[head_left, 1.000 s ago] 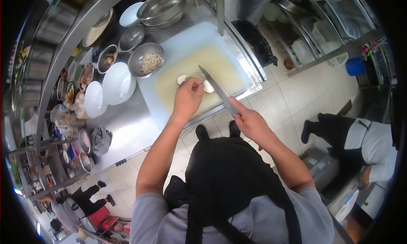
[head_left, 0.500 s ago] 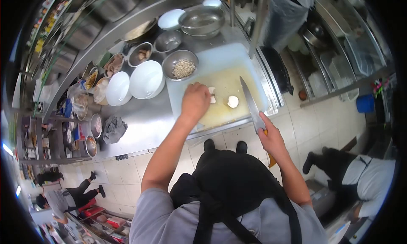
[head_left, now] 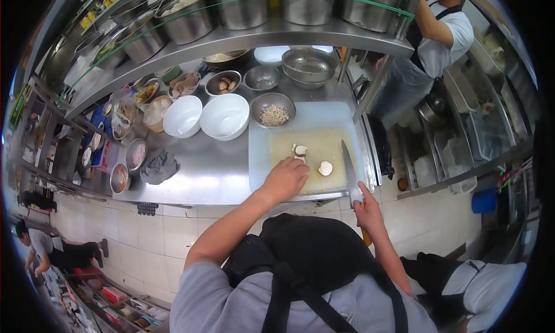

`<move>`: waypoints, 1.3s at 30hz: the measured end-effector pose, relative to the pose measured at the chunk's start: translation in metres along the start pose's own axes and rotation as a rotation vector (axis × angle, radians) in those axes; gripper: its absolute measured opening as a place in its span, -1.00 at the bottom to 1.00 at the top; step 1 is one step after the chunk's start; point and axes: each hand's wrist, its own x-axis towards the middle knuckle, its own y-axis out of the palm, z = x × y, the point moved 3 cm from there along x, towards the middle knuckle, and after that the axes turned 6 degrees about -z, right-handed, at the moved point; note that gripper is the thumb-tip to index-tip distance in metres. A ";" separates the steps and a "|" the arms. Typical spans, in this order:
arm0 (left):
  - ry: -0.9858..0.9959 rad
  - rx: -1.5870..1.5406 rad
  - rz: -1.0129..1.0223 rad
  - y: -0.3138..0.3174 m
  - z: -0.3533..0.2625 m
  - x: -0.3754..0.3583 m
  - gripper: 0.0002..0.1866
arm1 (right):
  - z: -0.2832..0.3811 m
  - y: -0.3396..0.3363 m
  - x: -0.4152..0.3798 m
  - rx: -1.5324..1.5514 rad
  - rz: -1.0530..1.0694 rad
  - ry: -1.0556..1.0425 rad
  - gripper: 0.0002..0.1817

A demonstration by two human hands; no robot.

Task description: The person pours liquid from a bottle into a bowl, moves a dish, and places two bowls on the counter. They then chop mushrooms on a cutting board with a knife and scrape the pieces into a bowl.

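Note:
My right hand point(head_left: 369, 210) is closed round the orange handle of a large knife point(head_left: 349, 166), its blade pointing away over the board's right side. My left hand point(head_left: 287, 179) rests palm down on the near left of the yellowed cutting board point(head_left: 341, 116). Its fingers are bent, and what lies beneath them is hidden. Just beyond the fingertips lie white pieces point(head_left: 300, 150), one with a brown edge, perhaps mushroom. A round white piece point(head_left: 325, 168) sits between the left hand and the blade. Behind the board a steel bowl point(head_left: 284, 102) holds small chopped bits point(head_left: 273, 115).
Two white bowls point(head_left: 225, 117) point(head_left: 182, 116) stand left of the board. A grey cloth point(head_left: 159, 167) lies farther left. Steel bowls point(head_left: 310, 67) line the back under a steel shelf point(head_left: 254, 39). Co-workers point(head_left: 442, 29) point(head_left: 485, 286) are beyond the counter and at lower right.
The view has tilted up, showing more of the shelf and a co-worker behind. My left hand has moved toward the board's near edge, uncovering white pieces. My right hand still holds the knife.

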 end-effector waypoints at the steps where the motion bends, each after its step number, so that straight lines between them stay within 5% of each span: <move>1: -0.002 -0.002 -0.009 -0.002 0.001 -0.001 -0.77 | 0.003 0.000 0.000 -0.004 0.006 -0.020 -0.34; 3: 0.022 0.003 0.025 -0.002 0.004 -0.001 -0.75 | -0.005 0.002 0.008 -0.012 0.008 -0.031 -0.34; 5: 0.031 -0.002 0.045 -0.001 0.004 0.001 -0.74 | -0.020 0.007 0.023 -0.023 -0.052 -0.317 -0.30; 10: 0.035 0.002 0.055 -0.006 0.009 -0.006 -0.78 | -0.006 0.003 0.012 -0.104 -0.055 -0.274 -0.34; 13: -0.095 0.085 0.072 -0.024 0.032 -0.020 -0.81 | -0.005 0.006 0.006 -0.045 -0.033 -0.138 -0.35; 15: -0.578 0.082 -0.093 -0.050 0.063 -0.037 -0.81 | -0.016 0.007 0.006 0.017 -0.019 -0.095 -0.34; 18: -0.712 0.145 -0.162 -0.069 0.133 -0.054 -0.81 | -0.019 0.011 0.003 0.021 -0.059 -0.106 -0.29; 20: -0.589 0.208 -0.307 -0.072 0.179 -0.059 -0.82 | -0.014 0.010 0.000 -0.004 -0.058 -0.089 -0.31; 24: -0.584 0.258 -0.204 -0.075 0.203 -0.045 -0.81 | -0.008 0.011 -0.002 -0.030 -0.065 -0.059 -0.34; 26: -0.412 0.390 -0.372 -0.070 0.201 -0.042 -0.78 | -0.018 0.017 0.006 -0.023 -0.089 -0.116 -0.34; 28: -0.502 0.371 -0.256 -0.067 0.197 -0.038 -0.76 | -0.021 0.017 0.001 -0.018 -0.126 -0.149 -0.34; 30: -0.563 0.322 -0.109 -0.059 0.168 -0.018 -0.75 | -0.008 0.014 -0.005 0.026 -0.072 -0.114 -0.33; 32: -0.278 0.221 -0.184 -0.053 0.116 0.000 -0.74 | -0.036 0.019 0.008 0.057 -0.108 -0.210 -0.32; 36: 0.122 0.046 -0.045 0.004 0.027 0.023 -0.75 | -0.010 0.015 -0.009 0.263 -0.024 -0.026 -0.31; 39: 0.194 -0.007 0.072 0.036 -0.004 0.038 -0.78 | -0.011 0.016 -0.007 0.234 0.038 -0.027 -0.31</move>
